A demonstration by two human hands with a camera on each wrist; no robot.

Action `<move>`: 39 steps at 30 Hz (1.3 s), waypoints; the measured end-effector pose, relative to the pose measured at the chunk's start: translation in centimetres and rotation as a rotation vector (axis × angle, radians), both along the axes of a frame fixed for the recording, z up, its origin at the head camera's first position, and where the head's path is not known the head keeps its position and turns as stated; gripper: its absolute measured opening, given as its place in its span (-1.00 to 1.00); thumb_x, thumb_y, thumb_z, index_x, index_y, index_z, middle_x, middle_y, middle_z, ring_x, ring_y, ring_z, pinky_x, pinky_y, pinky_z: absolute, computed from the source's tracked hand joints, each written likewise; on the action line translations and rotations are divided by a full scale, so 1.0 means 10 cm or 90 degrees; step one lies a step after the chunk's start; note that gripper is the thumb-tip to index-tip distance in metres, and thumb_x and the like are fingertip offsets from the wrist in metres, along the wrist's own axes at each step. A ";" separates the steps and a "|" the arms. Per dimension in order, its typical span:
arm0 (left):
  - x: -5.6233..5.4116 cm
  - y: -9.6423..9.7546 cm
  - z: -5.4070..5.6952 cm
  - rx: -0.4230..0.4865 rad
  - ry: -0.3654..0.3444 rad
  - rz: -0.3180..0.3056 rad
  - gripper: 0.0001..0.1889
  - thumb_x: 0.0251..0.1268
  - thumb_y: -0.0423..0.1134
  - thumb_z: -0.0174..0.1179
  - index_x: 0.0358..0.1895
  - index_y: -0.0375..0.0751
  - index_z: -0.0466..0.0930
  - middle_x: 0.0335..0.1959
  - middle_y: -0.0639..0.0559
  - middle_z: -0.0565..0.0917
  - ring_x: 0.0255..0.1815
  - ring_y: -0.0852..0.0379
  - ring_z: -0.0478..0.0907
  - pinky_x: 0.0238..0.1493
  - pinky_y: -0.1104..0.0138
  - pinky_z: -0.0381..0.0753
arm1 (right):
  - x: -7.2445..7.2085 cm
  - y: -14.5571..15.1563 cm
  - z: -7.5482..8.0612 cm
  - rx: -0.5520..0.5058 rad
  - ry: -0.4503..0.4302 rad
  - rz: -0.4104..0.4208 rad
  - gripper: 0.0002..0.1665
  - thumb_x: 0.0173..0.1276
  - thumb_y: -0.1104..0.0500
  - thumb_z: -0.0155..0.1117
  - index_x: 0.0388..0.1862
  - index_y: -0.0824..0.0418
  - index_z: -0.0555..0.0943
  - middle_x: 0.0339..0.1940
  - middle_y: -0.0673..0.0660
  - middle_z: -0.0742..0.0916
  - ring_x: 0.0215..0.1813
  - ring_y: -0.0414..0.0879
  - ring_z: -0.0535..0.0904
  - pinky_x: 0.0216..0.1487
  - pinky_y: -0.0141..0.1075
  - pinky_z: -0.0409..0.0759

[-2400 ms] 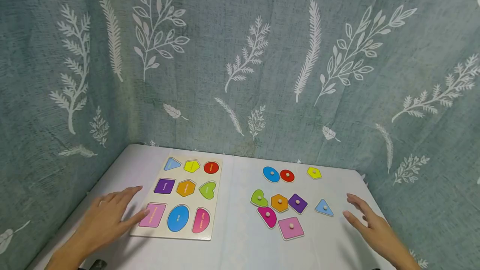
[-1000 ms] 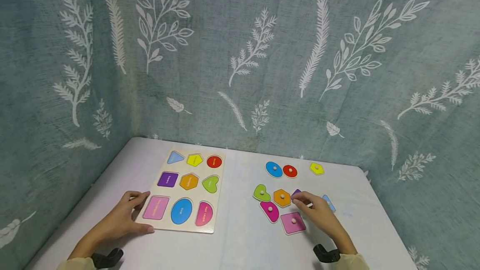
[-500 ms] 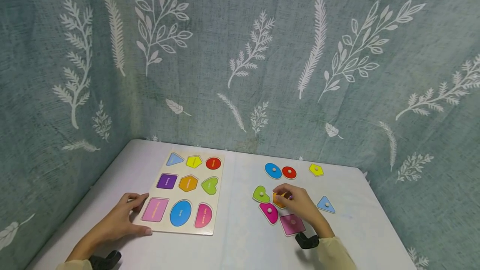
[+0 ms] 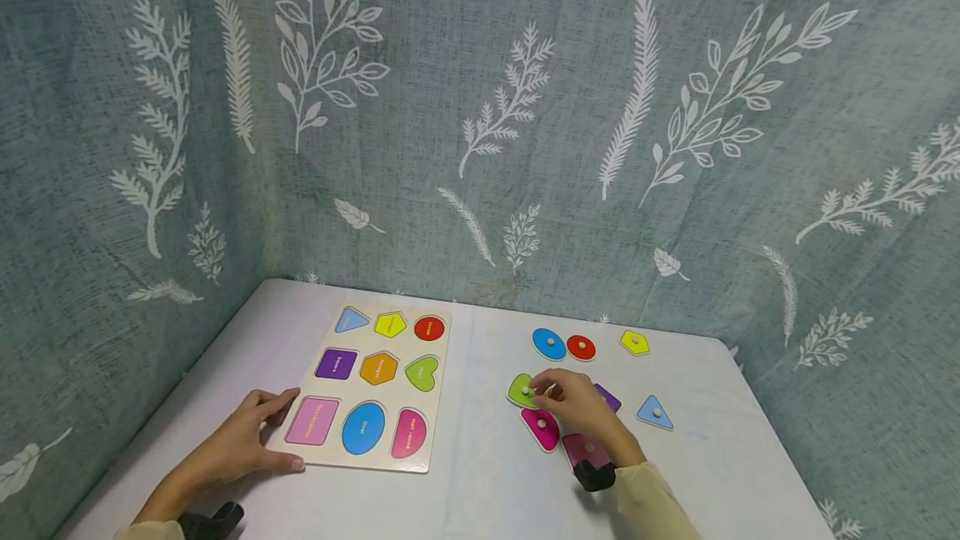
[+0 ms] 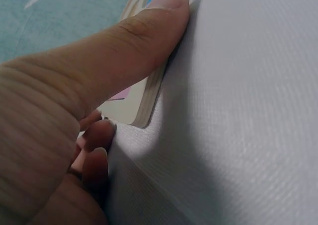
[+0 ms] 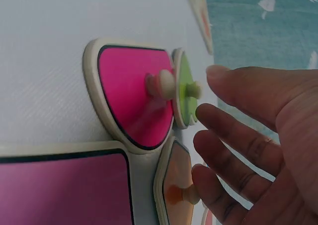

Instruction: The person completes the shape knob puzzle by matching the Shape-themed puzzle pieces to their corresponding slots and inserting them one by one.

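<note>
A white shape-puzzle board (image 4: 408,457) lies flat at left, its printed recesses labelled with shape names. My left hand (image 4: 243,440) holds its near-left corner, thumb along the front edge and fingertips at the left edge; in the left wrist view the thumb (image 5: 124,51) lies along the board's side. My right hand (image 4: 581,407) is over the loose pieces, fingertips at the wooden knob of the green heart piece (image 4: 520,391). In the right wrist view thumb and fingers stand apart around that knob (image 6: 194,90). The orange hexagon piece (image 6: 179,180) is mostly hidden under this hand in the head view.
Around the right hand lie the magenta half-round piece (image 4: 541,429), pink rectangle piece (image 4: 585,450) and purple square piece (image 4: 609,398). Blue oval (image 4: 549,344), red circle (image 4: 581,347) and yellow pentagon (image 4: 634,342) pieces lie farther back, a light-blue triangle piece (image 4: 655,413) to the right.
My left hand has come to the board's corner and stayed there. My right hand has moved left from the table's right side, past the purple square and orange hexagon, to the green heart.
</note>
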State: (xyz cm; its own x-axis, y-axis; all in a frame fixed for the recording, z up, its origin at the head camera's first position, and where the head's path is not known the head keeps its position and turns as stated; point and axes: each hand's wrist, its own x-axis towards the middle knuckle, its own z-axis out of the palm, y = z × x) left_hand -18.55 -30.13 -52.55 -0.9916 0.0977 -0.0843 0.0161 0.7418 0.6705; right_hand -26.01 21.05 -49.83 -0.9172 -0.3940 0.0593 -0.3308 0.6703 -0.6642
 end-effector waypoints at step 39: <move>0.06 -0.04 -0.07 0.039 0.048 -0.002 0.15 -0.21 0.02 0.72 0.46 -0.50 0.34 -0.04 -0.15 0.41 -0.09 -0.02 0.35 -0.26 0.38 0.46 | -0.23 -0.13 -0.14 0.078 0.020 -0.007 -0.90 0.37 0.12 0.48 -0.16 0.05 0.81 -0.30 -0.12 0.62 -0.19 -0.20 0.54 -0.13 -0.35 0.58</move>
